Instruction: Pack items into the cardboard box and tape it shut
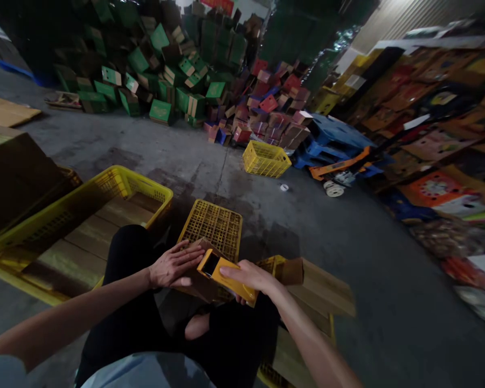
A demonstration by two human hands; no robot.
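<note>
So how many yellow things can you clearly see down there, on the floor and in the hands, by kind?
Yellow crates holding flat cardboard: 2
Overturned yellow crate: 1
Far yellow crate: 1
Yellow carton held by the right hand: 1
Total: 5

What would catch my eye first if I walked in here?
A huge heap of green boxes piled at the back, with red boxes to its right. Close up, the right hand grips a small yellow box over the lap, the left hand lying flat beside it. A big yellow crate stands at the left.
</note>
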